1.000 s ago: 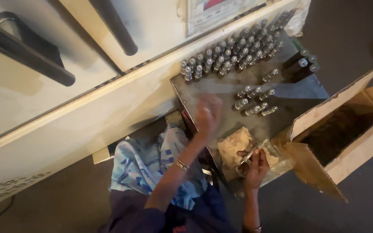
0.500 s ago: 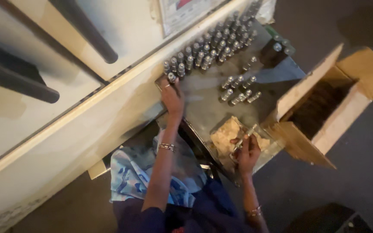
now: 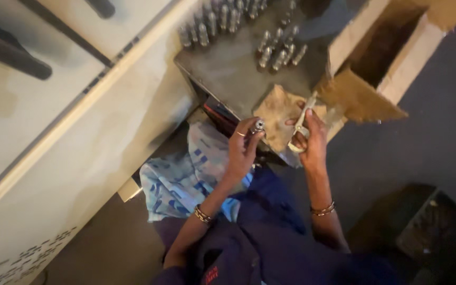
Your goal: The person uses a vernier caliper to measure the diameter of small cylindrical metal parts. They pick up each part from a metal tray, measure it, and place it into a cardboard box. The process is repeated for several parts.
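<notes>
Now the left hand (image 3: 243, 150) holds a small silvery metal cylinder (image 3: 258, 125) at its fingertips, just at the near edge of the grey metal tabletop (image 3: 233, 68). The fingers are closed around the lower part of the cylinder, and its long axis stands almost upright, with the top end pointing up and a little to the far side. The left forearm rises from the lap, with the wrist bent and the palm turned to the right.

The right hand (image 3: 311, 140) is just beside, a little to the right, and its fingers are closed on a pale, slim tool (image 3: 302, 122). The long axis of the tool runs from near to far, with the tip over a crumpled brown paper (image 3: 275, 108) lying on the tabletop.

Further away, many similar metal cylinders (image 3: 278, 50) stand and lie on the tabletop. An open brown cardboard box (image 3: 391, 47) is at the far right.
</notes>
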